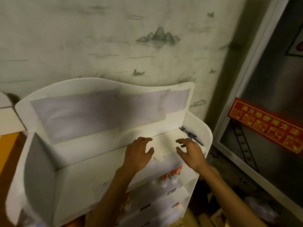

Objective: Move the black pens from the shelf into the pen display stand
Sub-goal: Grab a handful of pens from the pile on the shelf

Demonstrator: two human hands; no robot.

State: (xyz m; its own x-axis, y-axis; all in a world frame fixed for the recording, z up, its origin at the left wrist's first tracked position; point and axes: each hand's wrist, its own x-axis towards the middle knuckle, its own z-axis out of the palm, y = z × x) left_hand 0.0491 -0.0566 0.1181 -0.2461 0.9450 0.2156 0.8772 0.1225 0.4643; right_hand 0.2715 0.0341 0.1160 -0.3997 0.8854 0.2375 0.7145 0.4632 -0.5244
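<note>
A bunch of black pens lies in the far right corner of the top shelf of a white display stand, against its right side wall. My right hand hovers just in front and left of the pens, fingers spread, holding nothing. My left hand hangs over the middle of the same shelf, also empty with fingers apart. Lower tiers of the stand hold small white bottles with orange labels.
A wall with pale landscape wallpaper rises behind the stand. At the right stands a metal cabinet door with a red sign. A white box and an orange surface sit at the left. Clutter lies on the floor at the lower right.
</note>
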